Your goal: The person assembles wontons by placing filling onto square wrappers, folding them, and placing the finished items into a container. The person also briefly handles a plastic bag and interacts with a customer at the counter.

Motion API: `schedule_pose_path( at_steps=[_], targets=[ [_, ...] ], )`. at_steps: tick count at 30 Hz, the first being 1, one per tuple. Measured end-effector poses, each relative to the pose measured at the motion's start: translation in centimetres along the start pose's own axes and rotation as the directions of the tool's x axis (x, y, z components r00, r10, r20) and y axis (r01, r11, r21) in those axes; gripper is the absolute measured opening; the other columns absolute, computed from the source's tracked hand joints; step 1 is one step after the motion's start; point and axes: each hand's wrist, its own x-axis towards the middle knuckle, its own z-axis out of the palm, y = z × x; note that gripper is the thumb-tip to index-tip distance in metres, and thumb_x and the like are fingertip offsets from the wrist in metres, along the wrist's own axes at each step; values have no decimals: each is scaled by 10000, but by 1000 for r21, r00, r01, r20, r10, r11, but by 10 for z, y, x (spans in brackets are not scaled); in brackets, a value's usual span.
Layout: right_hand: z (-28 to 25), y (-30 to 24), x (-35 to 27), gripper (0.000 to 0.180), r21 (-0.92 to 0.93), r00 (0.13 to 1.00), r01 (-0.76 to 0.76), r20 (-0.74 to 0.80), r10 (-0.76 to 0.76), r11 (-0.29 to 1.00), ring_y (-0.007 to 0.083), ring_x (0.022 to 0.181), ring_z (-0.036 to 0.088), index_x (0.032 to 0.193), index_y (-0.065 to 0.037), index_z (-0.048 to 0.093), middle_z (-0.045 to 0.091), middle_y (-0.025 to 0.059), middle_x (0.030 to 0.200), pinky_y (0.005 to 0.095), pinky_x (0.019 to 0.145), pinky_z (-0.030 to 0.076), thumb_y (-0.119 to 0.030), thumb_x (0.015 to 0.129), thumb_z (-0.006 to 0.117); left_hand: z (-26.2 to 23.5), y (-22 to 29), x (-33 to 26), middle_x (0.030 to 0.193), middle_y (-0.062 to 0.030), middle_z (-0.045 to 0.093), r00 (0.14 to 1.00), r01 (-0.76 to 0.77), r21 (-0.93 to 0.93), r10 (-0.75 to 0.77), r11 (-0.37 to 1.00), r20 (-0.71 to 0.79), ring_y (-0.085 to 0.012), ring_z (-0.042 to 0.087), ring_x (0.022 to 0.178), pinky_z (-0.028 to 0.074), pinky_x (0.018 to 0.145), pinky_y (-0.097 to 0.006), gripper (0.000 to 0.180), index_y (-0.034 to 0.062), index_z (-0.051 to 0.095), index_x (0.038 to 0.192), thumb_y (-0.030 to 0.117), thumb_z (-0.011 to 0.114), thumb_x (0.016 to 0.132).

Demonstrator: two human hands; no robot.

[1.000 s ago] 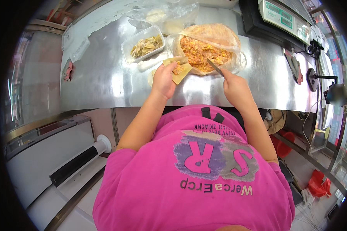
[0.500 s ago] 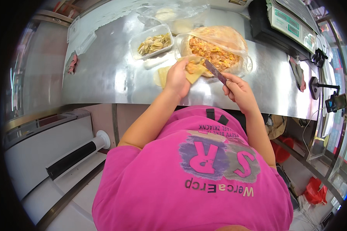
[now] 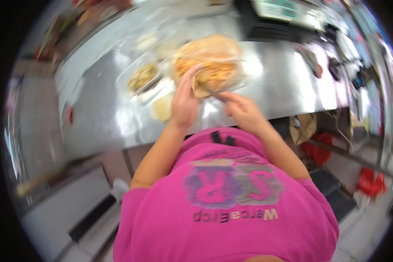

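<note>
The view is smeared by motion. My left hand (image 3: 185,105) cups a pale yellow dough wrapper (image 3: 200,91), mostly hidden behind the fingers. In my right hand (image 3: 244,111) is a narrow, dark flat spatula (image 3: 214,93), its tip at the wrapper. Just beyond both hands sits a large round mass of orange-yellow chopped filling (image 3: 216,78), partly covered by a clear plastic bag (image 3: 220,43). Left of my left hand, more square yellow wrappers (image 3: 162,108) lie on the table. A clear tray (image 3: 149,88) behind them holds several folded dumplings (image 3: 142,77).
The steel table (image 3: 96,105) runs across in front of me. At the back right stands a scale (image 3: 277,11) on a black base. Crumpled clear plastic (image 3: 148,40) lies at the back. Below the table's right side are a brown bag (image 3: 302,127) and a red container (image 3: 318,148).
My head view has turned, shifting the table things left and blurring them. The left hand now stands more upright, its wrapper against the near edge of the filling, with the spatula still at it.
</note>
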Motion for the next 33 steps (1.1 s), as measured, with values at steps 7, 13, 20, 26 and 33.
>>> schedule_pose_path(
  at_steps=[7, 13, 20, 26, 33],
  targets=[
    [-5, -20, -4, 330, 334, 987, -68, 160, 14, 940, 49, 585, 438, 1151, -39, 536, 506, -16, 668, 202, 549, 365, -122, 864, 394, -6, 23, 16, 933, -57, 574, 932, -361, 812, 141, 459, 335, -216, 465, 1011, 372, 852, -316, 117, 17, 596, 918, 45, 598, 804],
    [-11, -29, -15, 318, 430, 988, -111, 145, 53, 896, 39, 552, 398, 1125, -34, 549, 484, -27, 633, 195, 515, 328, -114, 868, 378, 19, 13, 19, 791, 15, 504, 998, 43, 526, -19, 850, -52, -59, 461, 682, 377, 575, -200, 118, 38, 550, 849, 34, 642, 777],
    [-5, -31, -15, 312, 493, 984, -61, 176, -31, 868, 41, 559, 395, 1137, -29, 539, 486, -21, 657, 195, 516, 328, -102, 872, 389, 27, 23, 10, 743, 19, 480, 983, 108, 59, -97, 992, -157, -51, 494, 642, 425, 562, -196, 235, 80, 485, 972, -42, 575, 792],
    [9, -33, -9, 319, 473, 983, 54, 128, -129, 880, 42, 558, 402, 1093, -40, 560, 474, -28, 625, 207, 520, 342, -96, 846, 365, 23, 36, 13, 696, 23, 455, 993, 116, -21, -116, 993, 23, -67, 460, 623, 381, 530, -219, 197, 76, 440, 959, 8, 566, 824],
    [19, -28, -4, 324, 431, 977, 78, 147, -156, 899, 41, 535, 403, 1079, -51, 566, 472, -33, 603, 211, 490, 343, -93, 833, 359, 12, 27, 5, 654, 25, 382, 994, 114, -158, -113, 981, 11, -98, 320, 552, 271, 519, -251, 120, 98, 440, 878, 126, 556, 859]
  ],
)
